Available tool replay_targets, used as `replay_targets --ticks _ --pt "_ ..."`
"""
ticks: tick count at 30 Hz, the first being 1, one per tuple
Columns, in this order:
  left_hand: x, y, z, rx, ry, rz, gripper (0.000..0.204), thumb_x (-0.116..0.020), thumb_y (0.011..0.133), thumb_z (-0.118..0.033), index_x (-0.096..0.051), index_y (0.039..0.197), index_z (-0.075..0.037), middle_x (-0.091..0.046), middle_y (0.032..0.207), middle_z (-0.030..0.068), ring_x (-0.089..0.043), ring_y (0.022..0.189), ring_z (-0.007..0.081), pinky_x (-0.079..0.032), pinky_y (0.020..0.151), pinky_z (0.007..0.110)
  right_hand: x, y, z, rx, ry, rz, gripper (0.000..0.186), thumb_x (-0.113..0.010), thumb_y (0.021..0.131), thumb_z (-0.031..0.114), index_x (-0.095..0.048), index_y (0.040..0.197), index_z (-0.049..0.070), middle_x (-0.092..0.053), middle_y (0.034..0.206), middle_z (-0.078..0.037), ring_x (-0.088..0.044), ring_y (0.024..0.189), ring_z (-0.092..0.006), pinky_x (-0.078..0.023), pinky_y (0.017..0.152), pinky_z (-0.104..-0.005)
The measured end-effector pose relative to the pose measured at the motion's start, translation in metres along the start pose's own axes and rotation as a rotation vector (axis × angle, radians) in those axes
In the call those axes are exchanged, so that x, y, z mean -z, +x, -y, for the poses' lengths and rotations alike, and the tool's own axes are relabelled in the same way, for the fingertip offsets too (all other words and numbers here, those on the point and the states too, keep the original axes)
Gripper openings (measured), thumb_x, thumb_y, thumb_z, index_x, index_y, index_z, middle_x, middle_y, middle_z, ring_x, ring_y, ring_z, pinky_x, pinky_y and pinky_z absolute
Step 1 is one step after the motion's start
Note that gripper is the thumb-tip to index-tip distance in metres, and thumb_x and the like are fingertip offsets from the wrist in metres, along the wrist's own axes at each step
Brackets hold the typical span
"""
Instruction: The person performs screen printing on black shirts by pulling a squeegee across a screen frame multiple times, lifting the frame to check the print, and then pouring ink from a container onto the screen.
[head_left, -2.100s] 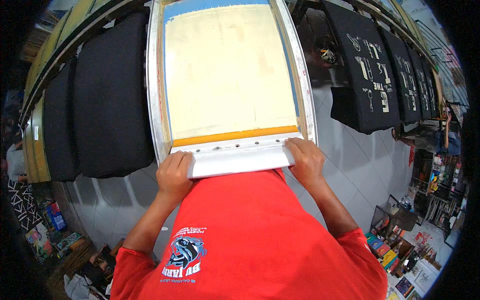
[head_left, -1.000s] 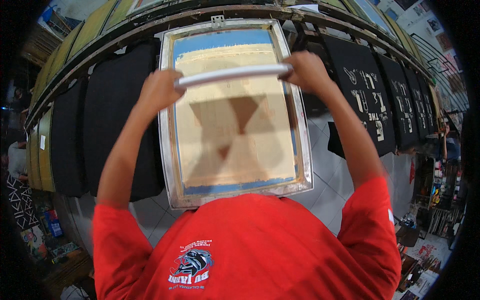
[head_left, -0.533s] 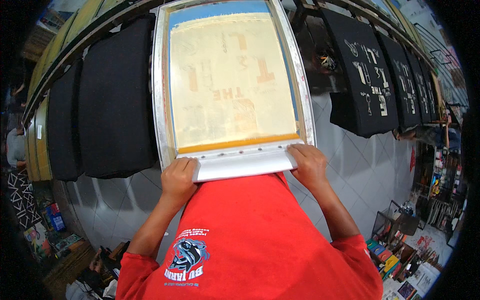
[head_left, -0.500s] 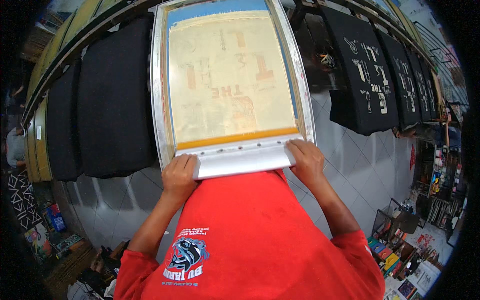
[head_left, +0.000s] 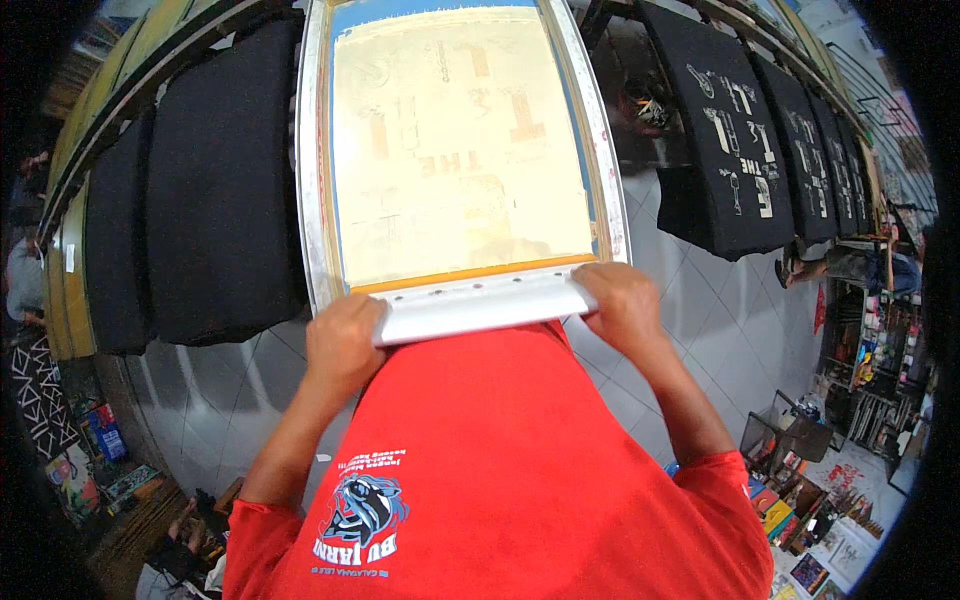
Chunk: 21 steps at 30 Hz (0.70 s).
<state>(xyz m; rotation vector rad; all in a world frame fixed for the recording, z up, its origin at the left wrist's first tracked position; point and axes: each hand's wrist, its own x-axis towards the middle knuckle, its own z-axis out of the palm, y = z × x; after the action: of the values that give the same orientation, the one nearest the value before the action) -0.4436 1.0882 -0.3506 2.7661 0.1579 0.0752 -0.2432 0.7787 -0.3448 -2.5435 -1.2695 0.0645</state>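
Note:
A wide screen-printing squeegee (head_left: 475,307) with a silver metal holder and an orange blade lies across the near end of a printing screen (head_left: 312,170). My left hand (head_left: 343,340) is closed round its left end, and my right hand (head_left: 625,308) grips the right end. Pale cream ink (head_left: 400,225) coats most of the mesh. Faint reddish lettering and tool shapes show through it. Blue margins run along the mesh inside the silver frame. The holder is close against the front of my red shirt.
Plain black shirts (head_left: 225,190) lie on boards left of the screen. To the right, black shirts (head_left: 715,130) carry pale prints. Grey floor tiles (head_left: 690,310) show below. A shelf of containers (head_left: 885,340) stands at far right, with a person (head_left: 880,270) near it.
The squeegee has tipped, so less of its orange blade shows. My hands have moved slightly outward with it still gripped. The ink layer looks paler and the lettering fainter.

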Motion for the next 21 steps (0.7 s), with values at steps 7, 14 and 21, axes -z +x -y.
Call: replay_targets --ticks 7,14,21 --pt "-0.017 0.03 0.018 -0.025 0.113 -0.152 0.031 -0.069 0.066 -0.002 -0.068 0.097 -0.001 -0.067 0.094 0.012 -0.068 0.086 0.0302 -0.055 0.073 0.038 -0.022 0.031 -0.012 0.008 0.002 -0.058 0.048 -0.082 0.059 0.009 -0.07 0.106 0.004 -0.071 0.105 -0.012 -0.068 0.097 -0.029 -0.055 0.083 -0.0373" --pt "-0.011 0.129 0.07 -0.033 0.156 -0.168 0.04 -0.068 0.064 0.003 -0.067 0.103 -0.002 -0.067 0.098 0.0136 -0.067 0.092 0.033 -0.055 0.078 0.04 -0.026 0.141 -0.064 0.061 -0.032 -0.072 0.059 -0.084 0.054 0.015 -0.068 0.111 0.006 -0.069 0.108 -0.013 -0.066 0.101 -0.03 -0.054 0.086 -0.0382" --pt "0.0 0.255 0.138 0.026 0.235 -0.207 0.052 -0.081 0.061 -0.008 -0.064 0.109 -0.012 -0.066 0.106 0.0093 -0.066 0.093 0.0309 -0.055 0.08 0.038 -0.039 0.28 -0.113 0.057 -0.101 -0.2 0.052 -0.074 0.057 0.004 -0.071 0.107 0.013 -0.07 0.107 -0.008 -0.066 0.097 -0.0278 -0.054 0.083 -0.0367"
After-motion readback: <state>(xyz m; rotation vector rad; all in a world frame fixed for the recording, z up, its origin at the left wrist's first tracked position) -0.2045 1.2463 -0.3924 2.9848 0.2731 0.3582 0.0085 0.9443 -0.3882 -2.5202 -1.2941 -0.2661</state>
